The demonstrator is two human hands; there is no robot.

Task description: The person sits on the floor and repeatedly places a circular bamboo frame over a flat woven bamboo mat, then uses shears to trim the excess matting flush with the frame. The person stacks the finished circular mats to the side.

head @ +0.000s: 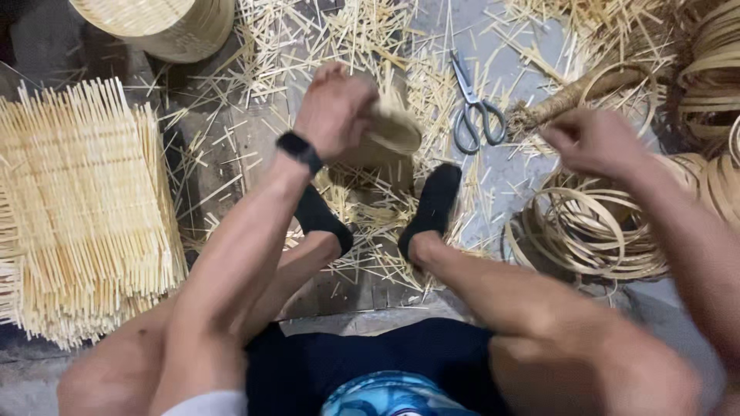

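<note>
Scissors (476,108) and hoop coils (593,231) crowd right; bare floor (516,177) strip between

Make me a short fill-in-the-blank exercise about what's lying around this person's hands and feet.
1. The left hand grips a small woven ____ piece.
2. On the floor beyond the feet lie grey-handled ____.
3. Below the right hand lie coiled ____ of bamboo strip.
4. The left wrist wears a ____ band.

Missing words: bamboo; scissors; rings; black

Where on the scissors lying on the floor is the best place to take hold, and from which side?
Take the scissors by the two handle loops, which lie at the end nearer the person, coming from above on the near side. The closed blades point away, toward the top of the view. The right hand is closest, so it probably has the easier reach.
</note>
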